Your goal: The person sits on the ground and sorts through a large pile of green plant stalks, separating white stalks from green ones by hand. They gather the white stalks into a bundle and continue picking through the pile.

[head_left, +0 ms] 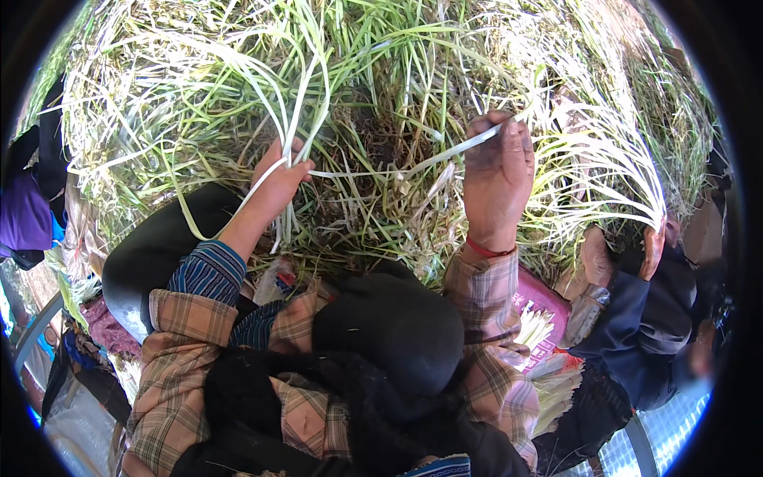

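Note:
My left hand [277, 179] is closed around a small bunch of long pale green-white leafy stalks [296, 113], which fan out above the fist. Their lower ends stick out below it, and one leaf bends down past my wrist. My right hand [501, 173] pinches a single pale stalk [456, 149] between thumb and fingers. That stalk slants down to the left, toward the bunch; whether it joins a strand at my left hand I cannot tell. Both hands are above a broad heap of loose green and straw-coloured stalks [369, 77].
At the right, another person's hand [654, 250] holds a fanned bunch of pale stalks [620, 173]. Beside my right forearm lies a magenta sack [551, 301] bearing writing, with bundled pale stalks [557, 393] nearby. My dark-clad knee [393, 328] rises between my arms. Purple cloth [24, 211] shows at far left.

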A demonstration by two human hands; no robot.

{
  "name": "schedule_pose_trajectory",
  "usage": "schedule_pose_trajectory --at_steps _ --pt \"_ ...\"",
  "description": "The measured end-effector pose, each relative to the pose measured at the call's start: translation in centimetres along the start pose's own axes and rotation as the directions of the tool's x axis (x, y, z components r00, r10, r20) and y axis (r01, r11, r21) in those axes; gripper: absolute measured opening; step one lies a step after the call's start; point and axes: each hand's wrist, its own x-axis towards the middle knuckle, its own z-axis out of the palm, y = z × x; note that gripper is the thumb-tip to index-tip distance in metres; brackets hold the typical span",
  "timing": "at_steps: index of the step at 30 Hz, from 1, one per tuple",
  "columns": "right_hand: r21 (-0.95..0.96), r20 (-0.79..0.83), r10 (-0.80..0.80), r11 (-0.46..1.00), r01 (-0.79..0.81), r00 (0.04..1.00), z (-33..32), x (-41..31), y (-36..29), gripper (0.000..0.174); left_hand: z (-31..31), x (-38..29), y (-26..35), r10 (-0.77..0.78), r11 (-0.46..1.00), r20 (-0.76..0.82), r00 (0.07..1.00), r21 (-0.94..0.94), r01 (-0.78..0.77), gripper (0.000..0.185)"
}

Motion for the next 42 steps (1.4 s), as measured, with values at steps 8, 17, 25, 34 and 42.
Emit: schedule_pose_trajectory --at_steps 8,17,25,34,42 --pt "-0.186 0.07 0.19 0.967 -0.175 0.979 0.3 -0.2 0.5 0.008 1.0 -1.8 2.4 -0.061 0.987 0.248 0.967 -0.127 0.095 0.03" --pt "-0.4 0.147 0.291 0.891 -0.212 0.945 2.7 -1.5 2.2 0.009 4.2 -3.5 6.0 0.241 0.929 0.334 0.911 -0.35 -0.117 0.016" --pt "-0.511 0.196 0.265 0.849 -0.132 0.944 2.4 -2.1 3.1 0.008 4.3 -3.5 5.7 0.215 0.921 0.291 0.932 -0.378 -0.095 0.017" --pt "0.125 0.377 0.32 0.912 -0.39 0.869 0.1 -3.0 3.5 0.016 3.6 -3.3 6.7 0.153 0.814 0.253 0.955 -0.581 0.024 0.023" --pt "-0.908 0.335 0.726 0.418 0.001 0.6 -7.1 -6.5 0.3 0.019 0.2 -1.1 7.9 0.2 0.632 0.018 0.98 -0.766 -0.115 0.014"
